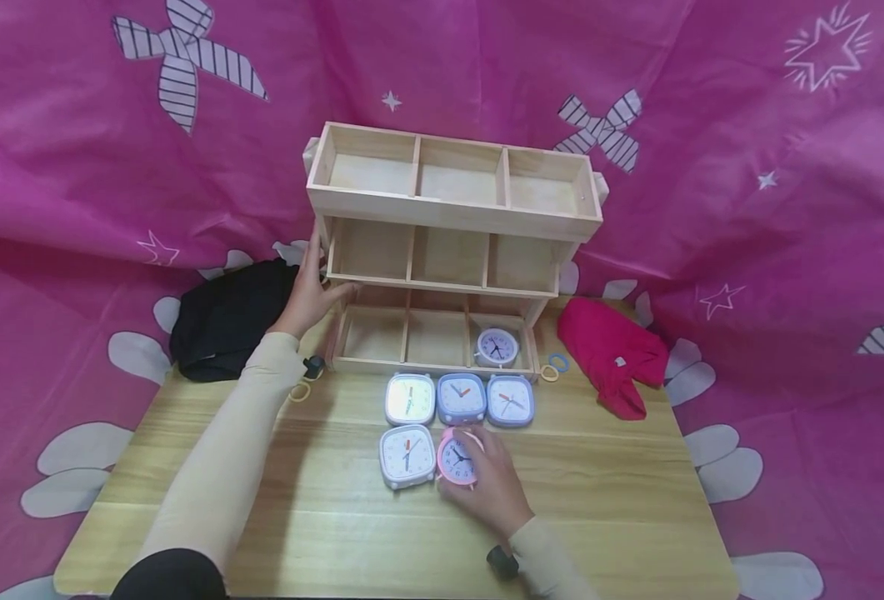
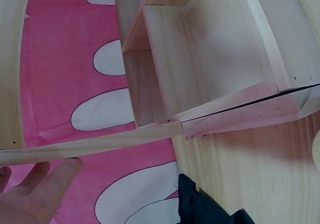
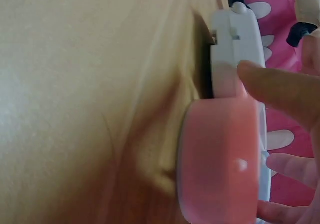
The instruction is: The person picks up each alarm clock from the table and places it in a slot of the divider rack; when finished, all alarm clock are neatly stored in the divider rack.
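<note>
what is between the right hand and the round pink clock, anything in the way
Nothing visible. The right hand already grips the round pink alarm clock on the wooden table; its fingers curl round the rim. The white square clock lies right beside it on the left, not between.

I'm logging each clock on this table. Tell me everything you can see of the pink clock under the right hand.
The pink clock is small and round, with a glossy pink plastic-looking case, a white dial, dark numerals and dark hands plus one red hand. It lies on the wooden table, just right of a white square clock and below a row of three square clocks. The right hand grips its right edge, fingers curled over the rim.
</note>
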Demonstrator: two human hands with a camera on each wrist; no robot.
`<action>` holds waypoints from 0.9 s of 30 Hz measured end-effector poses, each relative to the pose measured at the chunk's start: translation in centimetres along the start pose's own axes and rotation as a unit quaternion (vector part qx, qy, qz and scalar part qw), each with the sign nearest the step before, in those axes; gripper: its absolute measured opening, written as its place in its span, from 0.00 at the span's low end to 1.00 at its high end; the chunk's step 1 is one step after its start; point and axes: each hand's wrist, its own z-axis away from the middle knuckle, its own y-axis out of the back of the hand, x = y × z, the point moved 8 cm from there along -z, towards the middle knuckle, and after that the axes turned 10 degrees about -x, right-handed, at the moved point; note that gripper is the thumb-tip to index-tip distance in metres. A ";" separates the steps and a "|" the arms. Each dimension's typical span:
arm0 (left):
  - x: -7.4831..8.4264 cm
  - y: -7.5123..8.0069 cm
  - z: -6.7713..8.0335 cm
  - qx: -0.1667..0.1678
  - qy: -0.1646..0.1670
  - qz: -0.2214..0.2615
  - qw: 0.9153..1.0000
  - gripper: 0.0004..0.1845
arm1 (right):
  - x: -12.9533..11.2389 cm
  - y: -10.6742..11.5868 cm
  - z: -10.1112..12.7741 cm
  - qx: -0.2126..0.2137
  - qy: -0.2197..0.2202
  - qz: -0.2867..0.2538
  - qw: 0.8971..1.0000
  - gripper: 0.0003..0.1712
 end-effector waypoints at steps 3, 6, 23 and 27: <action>0.0 0.0 0.0 0.000 -0.001 0.002 1.000 0.68 | 0.0 -0.3 0.0 0.008 0.009 0.007 1.000 0.48; 0.1 0.0 0.0 0.000 0.000 0.004 1.000 0.69 | -0.1 -0.4 -0.1 0.015 0.019 0.015 1.000 0.47; 0.0 0.0 0.1 0.001 0.005 0.006 1.000 0.70 | 1.0 0.1 0.6 0.036 0.034 -0.005 0.999 0.42; 0.0 0.0 0.0 0.000 0.004 0.007 1.000 0.69 | 0.9 1.0 1.5 0.034 0.020 -0.008 0.999 0.37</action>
